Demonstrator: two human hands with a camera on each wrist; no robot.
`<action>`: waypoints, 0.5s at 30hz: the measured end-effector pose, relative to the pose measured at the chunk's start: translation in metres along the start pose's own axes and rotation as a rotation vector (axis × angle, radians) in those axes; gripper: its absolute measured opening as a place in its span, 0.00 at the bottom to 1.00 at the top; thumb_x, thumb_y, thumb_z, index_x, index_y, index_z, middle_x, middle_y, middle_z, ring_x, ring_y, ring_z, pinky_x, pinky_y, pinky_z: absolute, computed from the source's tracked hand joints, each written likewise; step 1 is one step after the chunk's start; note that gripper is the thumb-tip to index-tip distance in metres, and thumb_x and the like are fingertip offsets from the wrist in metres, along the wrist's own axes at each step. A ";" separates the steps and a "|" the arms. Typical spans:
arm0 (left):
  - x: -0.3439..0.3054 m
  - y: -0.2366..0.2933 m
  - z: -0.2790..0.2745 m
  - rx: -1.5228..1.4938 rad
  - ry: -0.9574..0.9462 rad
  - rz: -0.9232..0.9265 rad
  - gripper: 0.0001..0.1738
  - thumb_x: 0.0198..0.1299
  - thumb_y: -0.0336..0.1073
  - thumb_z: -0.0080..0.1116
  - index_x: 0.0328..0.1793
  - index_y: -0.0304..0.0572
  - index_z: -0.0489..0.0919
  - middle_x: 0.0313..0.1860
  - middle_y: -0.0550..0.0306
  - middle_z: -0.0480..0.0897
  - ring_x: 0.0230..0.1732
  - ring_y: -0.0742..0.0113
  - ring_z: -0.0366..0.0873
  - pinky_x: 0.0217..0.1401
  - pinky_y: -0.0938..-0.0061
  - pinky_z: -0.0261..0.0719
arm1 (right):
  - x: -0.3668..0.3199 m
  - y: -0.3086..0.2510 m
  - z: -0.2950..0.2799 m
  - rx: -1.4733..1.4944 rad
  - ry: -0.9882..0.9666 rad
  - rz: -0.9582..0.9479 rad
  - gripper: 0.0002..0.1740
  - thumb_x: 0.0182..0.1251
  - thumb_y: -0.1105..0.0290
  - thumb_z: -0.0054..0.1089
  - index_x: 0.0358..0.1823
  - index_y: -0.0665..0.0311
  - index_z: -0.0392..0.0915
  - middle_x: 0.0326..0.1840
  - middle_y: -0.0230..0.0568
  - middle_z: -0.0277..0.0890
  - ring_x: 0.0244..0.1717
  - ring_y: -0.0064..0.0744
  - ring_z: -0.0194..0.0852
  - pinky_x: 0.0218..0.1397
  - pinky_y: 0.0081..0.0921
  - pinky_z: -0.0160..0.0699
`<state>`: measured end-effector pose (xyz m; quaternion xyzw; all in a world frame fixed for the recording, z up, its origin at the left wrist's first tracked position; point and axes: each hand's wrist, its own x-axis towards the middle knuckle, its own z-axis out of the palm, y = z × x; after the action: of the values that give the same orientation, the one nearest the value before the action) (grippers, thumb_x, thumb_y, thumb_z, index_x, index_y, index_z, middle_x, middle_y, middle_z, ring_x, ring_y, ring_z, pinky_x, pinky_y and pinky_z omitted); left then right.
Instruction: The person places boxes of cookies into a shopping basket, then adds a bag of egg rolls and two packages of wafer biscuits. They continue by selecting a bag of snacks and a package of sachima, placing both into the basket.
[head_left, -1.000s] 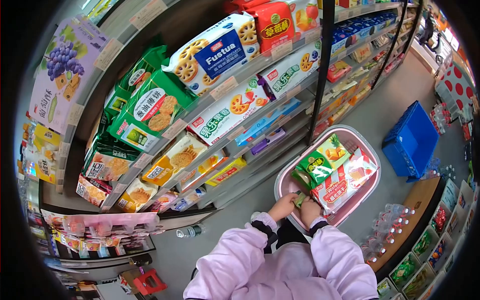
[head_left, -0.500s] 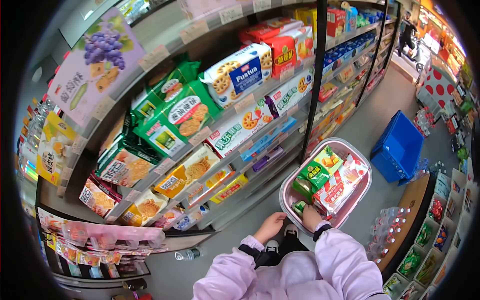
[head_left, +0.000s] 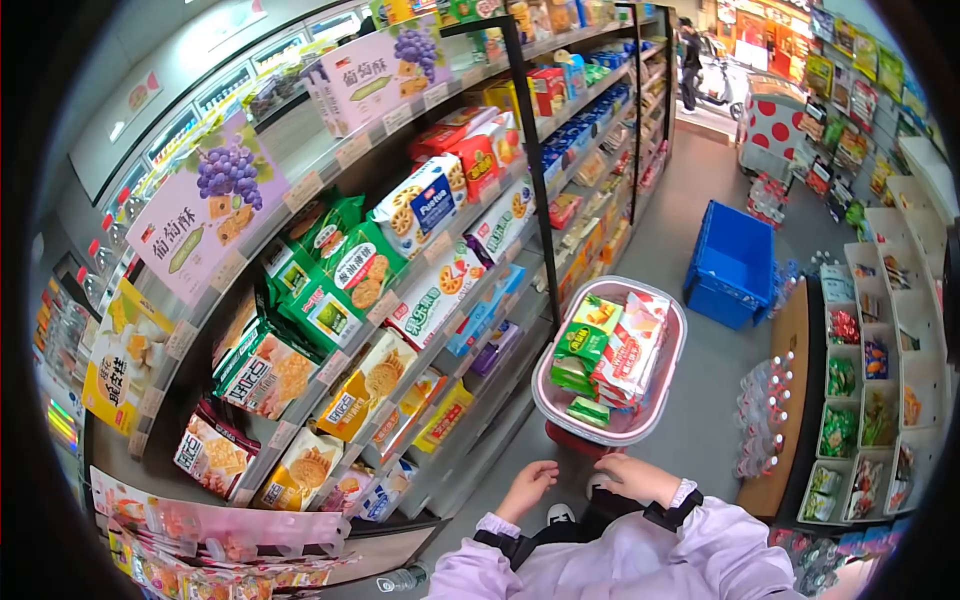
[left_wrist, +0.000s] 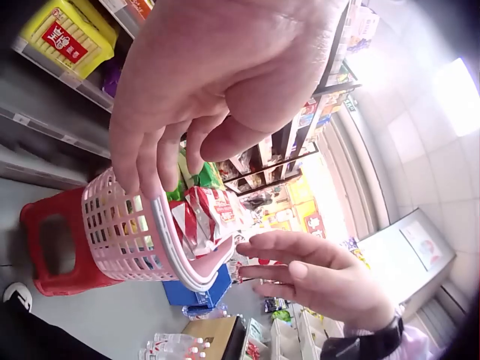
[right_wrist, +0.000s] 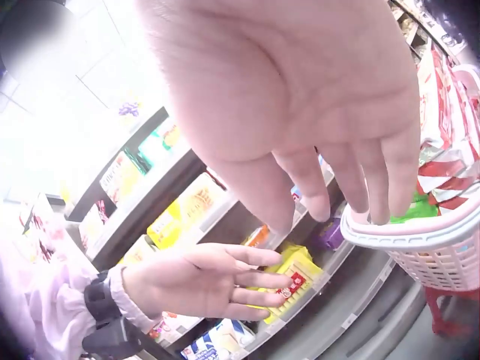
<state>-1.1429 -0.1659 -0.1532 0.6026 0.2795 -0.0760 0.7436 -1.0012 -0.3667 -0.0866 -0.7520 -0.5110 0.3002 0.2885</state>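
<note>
A pink plastic basket [head_left: 541,400] stands on a red stool [left_wrist: 56,247]. Inside lie a green bag with a pineapple picture [head_left: 582,345], a red-and-white wafer biscuit bag [head_left: 632,350] and a small green packet [head_left: 589,411] at the near end. Just short of the basket, my left hand [head_left: 530,488] hovers with relaxed fingers and holds nothing. My right hand [head_left: 637,478], also holding nothing, is close to the basket's near rim with its fingers loosely extended. In the right wrist view, the left palm [right_wrist: 202,283] faces up toward the right hand [right_wrist: 300,97].
Shelves of boxed and bagged biscuits [head_left: 435,290] rise along the left. A blue crate [head_left: 735,255] sits on the floor beyond the basket. Water bottles [head_left: 765,410] and snack bins [head_left: 860,390] line the right side. A person [head_left: 690,60] is far back at the entrance.
Both hands were at the small green packet in the basket; the left withdrew first, then the right let go. The packet now lies in the basket, and the head view has tilted upward.
</note>
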 end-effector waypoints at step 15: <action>0.011 0.062 0.135 0.097 -0.061 0.106 0.19 0.62 0.32 0.46 0.57 0.31 0.67 0.51 0.50 0.75 0.50 0.66 0.75 0.53 0.75 0.72 | -0.124 0.051 -0.104 0.078 0.117 -0.068 0.21 0.61 0.63 0.50 0.53 0.67 0.67 0.51 0.50 0.70 0.52 0.48 0.69 0.54 0.35 0.68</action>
<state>-1.0622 -0.2738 -0.0899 0.6493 0.2205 -0.0680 0.7247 -0.9296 -0.5122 -0.0368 -0.7387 -0.5062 0.2657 0.3569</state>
